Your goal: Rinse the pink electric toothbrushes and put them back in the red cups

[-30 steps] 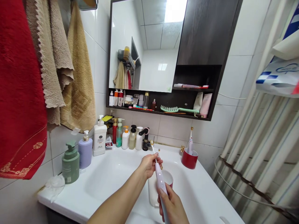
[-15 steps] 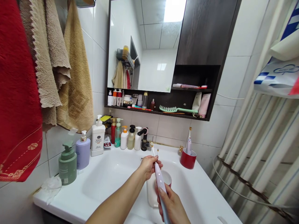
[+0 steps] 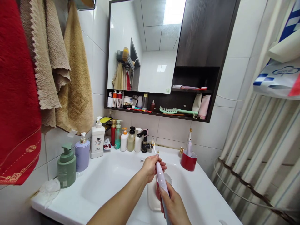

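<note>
Over the sink, an electric toothbrush point(image 3: 160, 175) with a pale lavender handle points away from me, its brush head point(image 3: 153, 143) at the far end. My right hand point(image 3: 173, 203) is wrapped round the handle, thumb on top. The fingers of my left hand point(image 3: 150, 167) pinch the neck just below the brush head; some of them are curled behind it. Beneath my hands a red cup point(image 3: 169, 178) with a pale rim stands partly hidden. A white rectangular tray-like piece point(image 3: 152, 201) lies under the cup in the basin.
A red holder point(image 3: 188, 161) with another toothbrush point(image 3: 190, 144) stands on the right of the sink point(image 3: 105, 184). The black faucet point(image 3: 144, 142) is at the back, beside several pump bottles point(image 3: 124, 140). A mirror cabinet point(image 3: 140, 112) hangs above; towels point(image 3: 75, 72) hang left, a radiator point(image 3: 264, 150) stands right.
Both hands and the toothbrush have shifted very slightly, with the view itself moving a little. The grip of each hand stays the same.
</note>
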### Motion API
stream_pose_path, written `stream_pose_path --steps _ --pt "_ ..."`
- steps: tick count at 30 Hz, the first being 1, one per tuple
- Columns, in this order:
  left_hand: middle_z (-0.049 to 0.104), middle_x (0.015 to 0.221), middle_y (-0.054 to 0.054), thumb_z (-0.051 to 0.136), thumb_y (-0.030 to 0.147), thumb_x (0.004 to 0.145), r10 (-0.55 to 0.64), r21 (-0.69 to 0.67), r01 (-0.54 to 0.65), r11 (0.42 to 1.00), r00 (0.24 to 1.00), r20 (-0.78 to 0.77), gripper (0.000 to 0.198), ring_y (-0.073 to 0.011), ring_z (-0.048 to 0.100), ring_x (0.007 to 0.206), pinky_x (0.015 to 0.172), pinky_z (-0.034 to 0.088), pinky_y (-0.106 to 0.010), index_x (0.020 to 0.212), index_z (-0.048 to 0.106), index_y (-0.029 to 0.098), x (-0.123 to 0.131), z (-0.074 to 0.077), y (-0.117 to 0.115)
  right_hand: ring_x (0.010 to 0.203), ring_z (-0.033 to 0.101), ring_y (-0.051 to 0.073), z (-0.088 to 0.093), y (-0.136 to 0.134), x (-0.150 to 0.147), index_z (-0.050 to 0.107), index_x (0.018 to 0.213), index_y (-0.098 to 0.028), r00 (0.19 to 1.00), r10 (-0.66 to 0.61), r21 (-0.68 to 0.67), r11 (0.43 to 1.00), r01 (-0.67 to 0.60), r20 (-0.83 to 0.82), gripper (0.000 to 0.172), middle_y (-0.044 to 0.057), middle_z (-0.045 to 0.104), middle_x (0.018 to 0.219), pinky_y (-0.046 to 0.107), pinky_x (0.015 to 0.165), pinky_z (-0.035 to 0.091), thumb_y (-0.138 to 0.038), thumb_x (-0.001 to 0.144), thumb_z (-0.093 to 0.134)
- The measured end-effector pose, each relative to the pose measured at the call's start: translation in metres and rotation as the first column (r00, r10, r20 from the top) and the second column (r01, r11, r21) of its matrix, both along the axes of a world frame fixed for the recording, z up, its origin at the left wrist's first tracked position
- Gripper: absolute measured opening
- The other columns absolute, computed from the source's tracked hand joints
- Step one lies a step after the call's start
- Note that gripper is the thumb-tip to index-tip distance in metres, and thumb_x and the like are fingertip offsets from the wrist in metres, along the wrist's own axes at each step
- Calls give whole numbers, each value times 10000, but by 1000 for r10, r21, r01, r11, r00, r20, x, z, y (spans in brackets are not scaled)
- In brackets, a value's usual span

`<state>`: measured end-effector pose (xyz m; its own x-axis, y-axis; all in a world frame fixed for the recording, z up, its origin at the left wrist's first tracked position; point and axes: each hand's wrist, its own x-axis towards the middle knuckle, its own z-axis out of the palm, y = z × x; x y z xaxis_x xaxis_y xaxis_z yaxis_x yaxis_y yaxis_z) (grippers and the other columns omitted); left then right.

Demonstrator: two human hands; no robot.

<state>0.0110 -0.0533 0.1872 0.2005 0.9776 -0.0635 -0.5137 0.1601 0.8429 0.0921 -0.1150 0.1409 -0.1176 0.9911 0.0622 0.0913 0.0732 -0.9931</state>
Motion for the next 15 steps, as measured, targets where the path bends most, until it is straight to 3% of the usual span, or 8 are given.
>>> stream_pose_path --steps 4,15 --pt "505 496 -6 343 285 712 -35 -28 35 999 999 -8 189 -100 507 455 526 384 -256 605 386 136 0 -1 -1 269 284 34 3 -3 1 388 839 -166 995 75 -76 994 -80 -70 345 -72 351 456 166 251 219 -451 646 351" --pt "519 511 -17 328 277 715 -60 -35 59 998 998 -33 205 -105 513 460 545 391 -273 591 400 130 6 -2 0 307 321 48 7 -5 4 412 865 -151 1000 -8 -21 1000 8 24 329 -64 354 453 178 299 253 -403 661 355"
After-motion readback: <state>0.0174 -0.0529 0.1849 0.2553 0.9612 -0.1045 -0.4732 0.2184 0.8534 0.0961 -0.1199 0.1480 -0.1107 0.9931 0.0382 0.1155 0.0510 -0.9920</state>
